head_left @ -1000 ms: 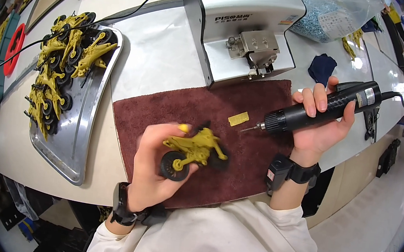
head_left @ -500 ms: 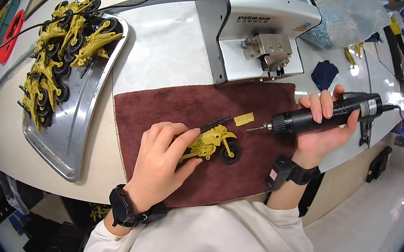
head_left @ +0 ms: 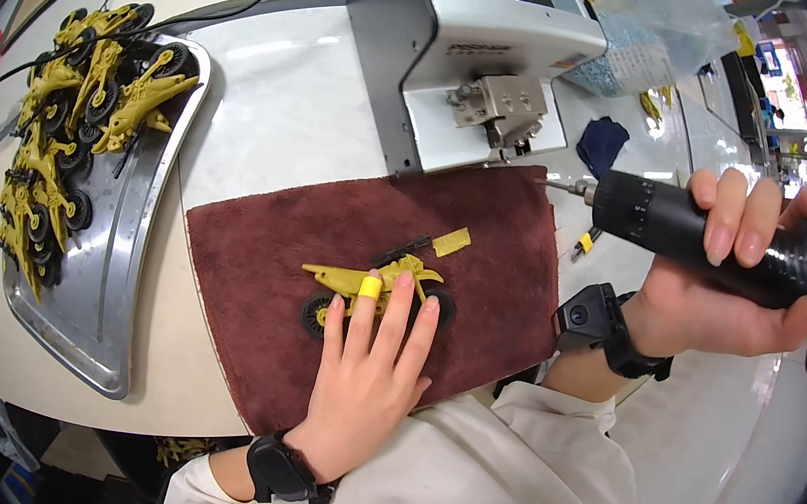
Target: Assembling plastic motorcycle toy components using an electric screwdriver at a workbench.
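A toy motorcycle, yellow with black wheels, lies on its side on the brown cloth. My left hand rests on it from the near side, fingers stretched out and spread, partly hiding its middle and front wheel. One of those fingers wears a yellow band. Just beyond the motorcycle lie a thin black part and a small flat yellow piece. Raised off to the right, my right hand is closed around a black electric screwdriver, whose bit points left over the cloth's far right corner.
On the left, a metal tray holds several yellow toy motorcycles. A grey machine stands behind the cloth. To its right are a bag of small bluish bits, a dark blue cloth and a black-and-yellow tool.
My left hand has gone from gripping the motorcycle's rear to lying spread over it. The screwdriver has moved up and right, away from the motorcycle.
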Demonstrator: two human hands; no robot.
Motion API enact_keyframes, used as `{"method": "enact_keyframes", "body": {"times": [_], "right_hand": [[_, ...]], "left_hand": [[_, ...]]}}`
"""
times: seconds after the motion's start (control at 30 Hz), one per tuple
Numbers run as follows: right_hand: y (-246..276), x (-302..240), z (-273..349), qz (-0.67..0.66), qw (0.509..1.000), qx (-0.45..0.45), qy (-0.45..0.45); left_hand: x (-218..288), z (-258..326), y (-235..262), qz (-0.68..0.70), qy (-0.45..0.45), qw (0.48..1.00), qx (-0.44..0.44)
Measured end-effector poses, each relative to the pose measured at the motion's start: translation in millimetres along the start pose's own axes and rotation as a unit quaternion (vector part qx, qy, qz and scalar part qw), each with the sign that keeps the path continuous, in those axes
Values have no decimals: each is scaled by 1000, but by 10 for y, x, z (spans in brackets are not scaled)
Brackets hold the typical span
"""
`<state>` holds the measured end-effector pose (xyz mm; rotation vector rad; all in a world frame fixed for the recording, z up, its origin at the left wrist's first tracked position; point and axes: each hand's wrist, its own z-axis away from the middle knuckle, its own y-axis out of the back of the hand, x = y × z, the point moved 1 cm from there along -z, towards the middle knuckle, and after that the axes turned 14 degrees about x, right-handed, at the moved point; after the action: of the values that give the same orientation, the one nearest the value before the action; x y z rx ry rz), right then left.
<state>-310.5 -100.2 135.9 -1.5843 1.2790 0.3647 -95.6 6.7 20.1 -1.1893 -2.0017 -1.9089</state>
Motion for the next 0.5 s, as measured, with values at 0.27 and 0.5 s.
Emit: {"method": "enact_keyframes", "body": {"times": [0.27,0.5], "right_hand": [[147,-1,144,0,999,40,-12],[346,-199,194,-14,999,48,-1]], "left_hand": [[123,-316,-211,-125,9,983,131],[-456,203,440,125,-96,987,18]]}}
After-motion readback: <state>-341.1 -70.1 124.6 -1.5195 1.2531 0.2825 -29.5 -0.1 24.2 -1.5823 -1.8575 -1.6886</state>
